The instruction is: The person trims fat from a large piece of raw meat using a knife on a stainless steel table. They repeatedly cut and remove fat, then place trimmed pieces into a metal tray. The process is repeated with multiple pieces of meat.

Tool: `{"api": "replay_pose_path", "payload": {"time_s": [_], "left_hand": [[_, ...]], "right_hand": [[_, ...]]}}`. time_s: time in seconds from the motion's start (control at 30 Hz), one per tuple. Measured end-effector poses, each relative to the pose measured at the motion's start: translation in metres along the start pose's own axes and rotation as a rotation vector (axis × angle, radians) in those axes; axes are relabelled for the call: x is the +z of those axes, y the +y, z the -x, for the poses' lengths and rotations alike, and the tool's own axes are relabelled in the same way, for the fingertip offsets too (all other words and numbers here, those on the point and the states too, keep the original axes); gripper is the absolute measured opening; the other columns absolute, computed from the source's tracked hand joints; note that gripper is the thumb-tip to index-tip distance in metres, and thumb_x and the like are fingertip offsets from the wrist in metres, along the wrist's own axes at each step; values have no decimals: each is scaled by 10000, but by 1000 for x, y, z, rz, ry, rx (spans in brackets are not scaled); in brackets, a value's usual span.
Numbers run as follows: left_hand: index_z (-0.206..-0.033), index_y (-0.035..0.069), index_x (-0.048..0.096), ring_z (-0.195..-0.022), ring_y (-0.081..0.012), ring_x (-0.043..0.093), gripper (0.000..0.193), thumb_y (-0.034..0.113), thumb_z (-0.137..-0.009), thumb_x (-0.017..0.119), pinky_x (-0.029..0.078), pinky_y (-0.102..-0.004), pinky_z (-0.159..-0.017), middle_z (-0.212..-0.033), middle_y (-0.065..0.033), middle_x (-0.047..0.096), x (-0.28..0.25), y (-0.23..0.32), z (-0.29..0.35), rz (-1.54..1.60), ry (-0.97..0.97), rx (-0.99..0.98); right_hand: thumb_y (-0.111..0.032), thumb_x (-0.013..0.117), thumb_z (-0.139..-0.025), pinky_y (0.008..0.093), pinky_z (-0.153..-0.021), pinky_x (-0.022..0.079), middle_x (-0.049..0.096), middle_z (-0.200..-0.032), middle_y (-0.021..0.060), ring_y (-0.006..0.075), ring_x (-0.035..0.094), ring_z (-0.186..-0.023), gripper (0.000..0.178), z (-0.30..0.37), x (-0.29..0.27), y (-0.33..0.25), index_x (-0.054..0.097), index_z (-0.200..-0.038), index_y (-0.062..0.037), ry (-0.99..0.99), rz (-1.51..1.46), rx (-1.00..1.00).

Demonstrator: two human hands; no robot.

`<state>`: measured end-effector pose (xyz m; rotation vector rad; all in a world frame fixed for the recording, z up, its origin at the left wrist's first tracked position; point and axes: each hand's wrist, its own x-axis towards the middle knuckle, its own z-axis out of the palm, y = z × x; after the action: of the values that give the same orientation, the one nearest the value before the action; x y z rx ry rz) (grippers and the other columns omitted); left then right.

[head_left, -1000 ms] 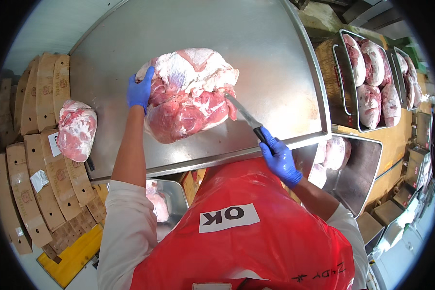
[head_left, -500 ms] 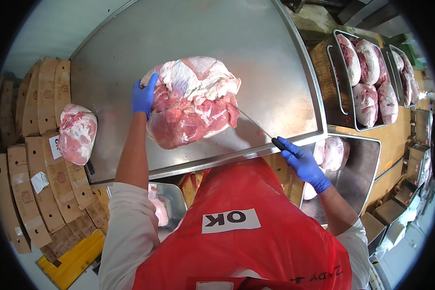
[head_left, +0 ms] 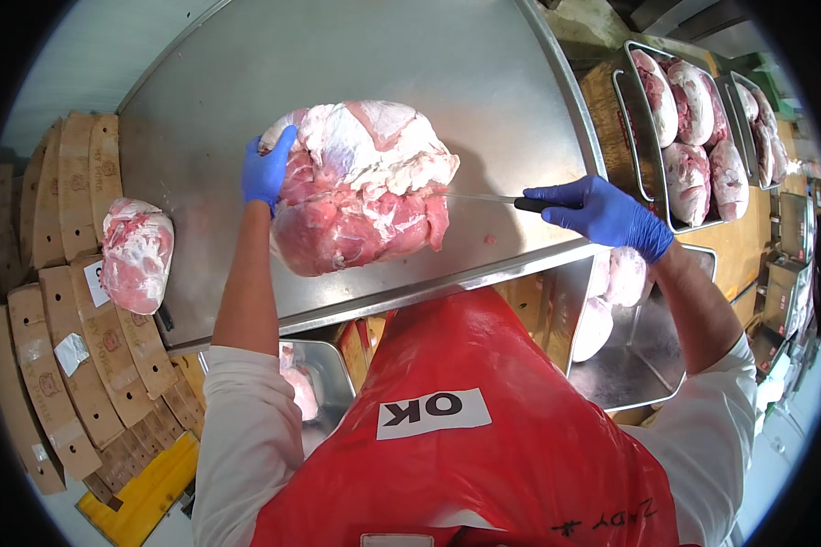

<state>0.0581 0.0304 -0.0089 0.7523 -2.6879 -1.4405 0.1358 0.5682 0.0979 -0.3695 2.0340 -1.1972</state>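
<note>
Left grip: blue-gloved left grip (head_left: 266, 171) grasping the left end of the large meat piece (head_left: 360, 187); the thumb lies over the near face. The same hold shows half a second ago.
Right grip: blue-gloved right grip (head_left: 602, 217) clasped on the black handle of the knife (head_left: 524, 203), index finger extended along the handle.
Knife, orientation: blade nearly level across the view, tip at the right edge of the large meat piece. Whether the tip is in the meat or only against it cannot be determined.
Knife, change: half a second ago the blade sloped down toward the desk's near edge; the handle has since risen.
Right grip, change: shifted up and to the right, away from the near edge, now over the right rim of the desk.
Large meat piece, position: on the metal desk (head_left: 483, 82), left of the knife, pale layer toward the far side, red flesh toward the apron (head_left: 520, 401). Its place and orientation are nearly unchanged.
Second meat piece (head_left: 137, 255): at the desk's left edge, beside the cardboard boxes (head_left: 73, 196); not handled.
Small red scrap (head_left: 490, 240): on the desk, below the blade.
Metal tub (head_left: 634, 360): beneath the right forearm, containing pale meat.
</note>
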Motion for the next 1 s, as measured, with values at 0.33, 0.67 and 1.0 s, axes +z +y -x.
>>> {"api": "replay_pose_path", "payload": {"time_s": [0.33,0.67,1.0], "left_hand": [[-1416,-84,564,-1204,-261,656,871,543,-876,834,514,-379,-1048,-1354,-198,670,-11,-8,-2,-102,116,3],[-1433,-54,582,-1206,-251,656,789,489,-914,824,514,-376,-1045,-1357,-177,677,-7,6,3,11,-12,-2],[-1392,-47,614,-1179,-257,669,771,490,-891,847,522,-381,-1036,-1323,-161,692,3,14,5,17,16,39]], "right_hand": [[-126,699,-1050,287,-1008,534,762,-1285,117,97,662,-1122,483,12,171,85,590,-1517,-69,396,-281,-78],[-130,648,-1083,287,-1112,463,706,-1419,58,83,609,-1240,479,51,146,60,549,-1546,-58,238,-460,41],[-166,628,-1095,289,-1085,501,745,-1349,107,95,648,-1161,428,80,57,-35,588,-1504,-46,83,-121,149]]}}
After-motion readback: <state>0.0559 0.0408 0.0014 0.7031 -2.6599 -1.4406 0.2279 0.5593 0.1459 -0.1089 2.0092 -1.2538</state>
